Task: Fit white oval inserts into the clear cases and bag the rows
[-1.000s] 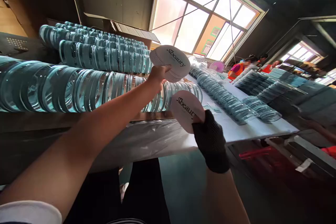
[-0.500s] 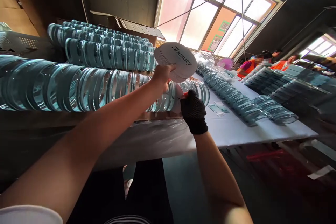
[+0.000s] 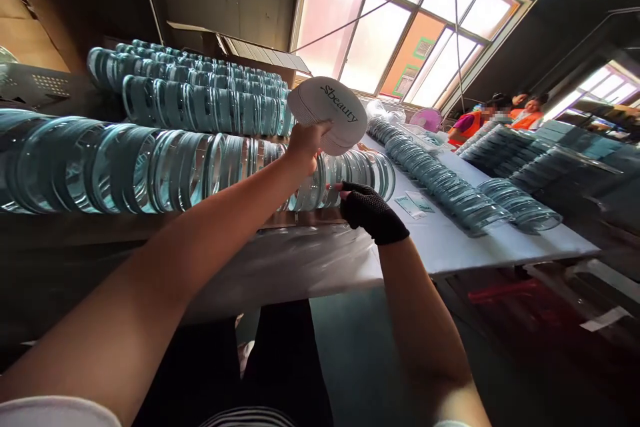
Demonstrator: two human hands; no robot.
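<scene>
My left hand [image 3: 306, 145] grips a stack of round white cards [image 3: 334, 110]; the top one has dark "S'beauty" lettering. Below and to the right of the stack is my right hand [image 3: 373, 210], in a black fingerless glove. Its index finger stretches out against a long row of clear round containers [image 3: 200, 173] lying on edge, the other fingers are partly curled, and no card shows in it. Both hands are near the right end of that row, with the stack held above it. Whether the right fingertip presses a container or a card inside one, I cannot tell.
More rows of clear containers [image 3: 207, 103] lie behind on the left. Others [image 3: 450, 180] run along the white-covered table [image 3: 430, 240] at right, beside small printed cards [image 3: 414, 205]. A cardboard box [image 3: 260, 53] stands at the back. People in orange vests [image 3: 523, 119] are at far right.
The round card between my right fingers has left that hand and now seems to be among the containers. The right hand has tilted, its index finger extended. The left hand still holds the stack.
</scene>
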